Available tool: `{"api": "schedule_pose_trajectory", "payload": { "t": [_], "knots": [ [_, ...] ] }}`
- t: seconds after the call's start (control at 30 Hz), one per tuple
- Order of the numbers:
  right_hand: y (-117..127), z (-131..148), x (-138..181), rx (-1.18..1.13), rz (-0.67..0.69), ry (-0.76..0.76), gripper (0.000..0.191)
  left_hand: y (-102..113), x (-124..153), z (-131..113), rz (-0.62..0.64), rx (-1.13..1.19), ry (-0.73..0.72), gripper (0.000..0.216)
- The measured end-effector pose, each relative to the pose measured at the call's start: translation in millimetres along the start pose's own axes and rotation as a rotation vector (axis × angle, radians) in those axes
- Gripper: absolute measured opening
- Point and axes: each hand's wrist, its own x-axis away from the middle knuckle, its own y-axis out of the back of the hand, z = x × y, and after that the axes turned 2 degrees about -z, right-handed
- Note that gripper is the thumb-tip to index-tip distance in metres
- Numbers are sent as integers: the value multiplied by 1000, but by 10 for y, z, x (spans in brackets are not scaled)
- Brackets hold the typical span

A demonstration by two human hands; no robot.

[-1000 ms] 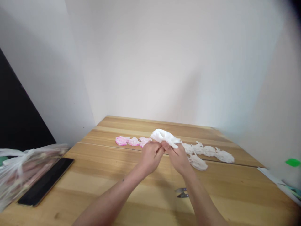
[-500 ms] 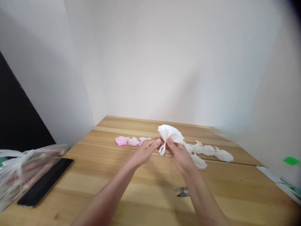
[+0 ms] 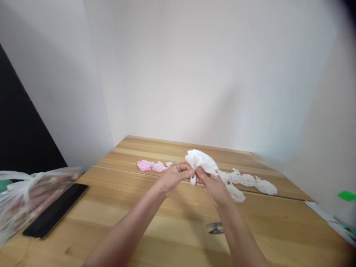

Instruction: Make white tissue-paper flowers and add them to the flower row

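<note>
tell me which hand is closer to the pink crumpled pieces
Left. The left hand is just right of the pink crumpled pieces, close to the row's end; the right hand is farther right, beyond the left hand.

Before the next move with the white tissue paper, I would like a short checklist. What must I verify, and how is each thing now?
1. Left hand grips the white tissue paper near its gathered part: ok.
2. Right hand holds its fanned side: ok.
3. Snips wholly in sight: not ok, right forearm hides part.
4. Phone away from both hands: ok.
5. White tissue bunches untouched by right hand: cannot tell, they overlap in view.
</note>
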Motion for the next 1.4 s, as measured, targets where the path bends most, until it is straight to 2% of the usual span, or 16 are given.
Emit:
{"api": "schedule_pose_trajectory", "payload": {
  "t": [0.1, 0.2, 0.27, 0.37, 0.43, 0.47, 0.53, 0.63, 0.77, 0.87, 0.97, 1.17, 1.27, 1.4],
  "knots": [
    [27, 10, 13, 7, 39, 6, 37, -16, 10, -5, -40, -58, -36, 34],
    [14, 56, 23, -41, 55, 24, 35, -66, 42, -16, -125, -279, -147, 30],
    [-32, 89, 26, -118, 35, 41, 34, -105, 72, -12, -221, -552, -291, 26],
    [-141, 118, 29, -217, -16, 48, 38, -140, 105, 29, -357, -966, -587, 25],
    [-207, 124, 31, -184, -84, 37, 39, -146, 110, 70, -418, -1124, -713, 28],
    [-228, 129, 32, -141, -117, 31, 39, -146, 107, 87, -438, -1151, -727, 29],
    [-238, 153, 32, -37, -152, 35, 39, -145, 92, 102, -456, -1067, -654, 28],
    [-181, 228, 33, 74, -43, 91, 39, -139, 55, 82, -405, -585, -364, 26],
    [-74, 286, 42, 29, 214, 56, 38, -145, 19, 61, -132, 335, 7, 22],
    [-36, 229, 58, -32, 204, -41, 41, -193, 28, 89, 64, 682, 119, 16],
    [-39, 182, 76, -69, 145, -139, 47, -255, 52, 135, 164, 779, 154, 17],
    [-90, 284, 87, -198, 105, -202, 46, -290, 56, 241, 236, 803, 214, 22],
    [-103, 281, 79, -260, 79, -205, 45, -291, 48, 271, 226, 774, 214, 24],
    [-114, 204, 76, -323, 61, -249, 46, -292, 36, 272, 138, 662, 153, 25]
  ]
}}
